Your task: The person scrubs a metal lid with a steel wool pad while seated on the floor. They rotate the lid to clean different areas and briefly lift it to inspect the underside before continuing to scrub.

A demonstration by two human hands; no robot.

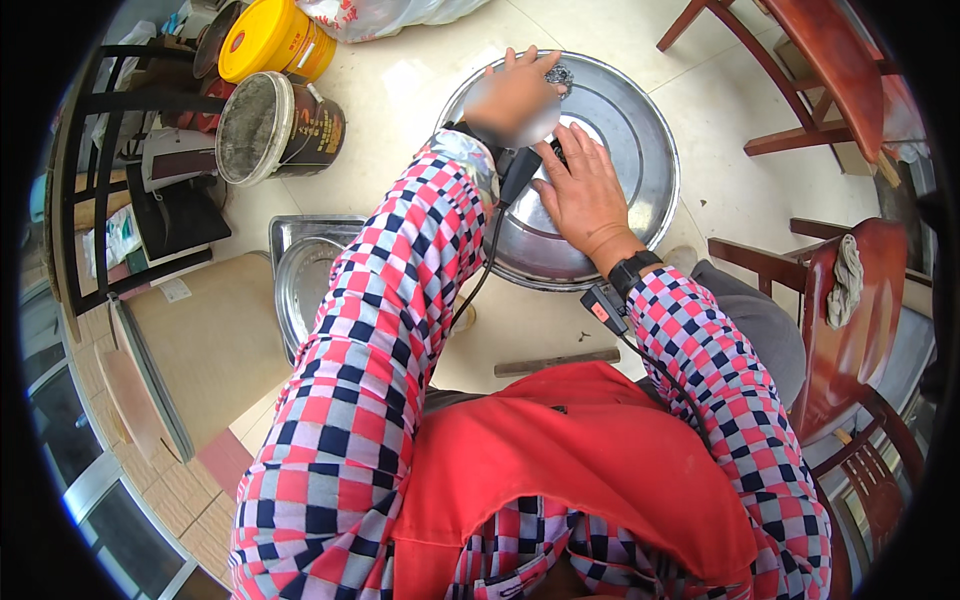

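A large round metal lid [637, 142] lies before me on the floor, shiny and ringed with concentric ridges. My left hand [514, 101] is on its far part, partly blurred in the picture. A metal wire scourer [559, 78] shows between the thumb and index finger of that hand, pressed against the lid. Nearer the middle, my right hand [589, 191] rests palm down on the metal with its fingers apart. Its fingertips are beside a small black part, likely the lid's knob [559, 149], mostly covered by the hand. Both wrists wear black straps with cabled devices.
To the left stand a dirty open bucket [255, 131] and a yellow lidded bucket [259, 41]. Metal trays [304, 277] lie near my left arm. Wooden chairs [855, 315] are on the right, one with a glove on it. A wood strip [556, 362] lies by my apron.
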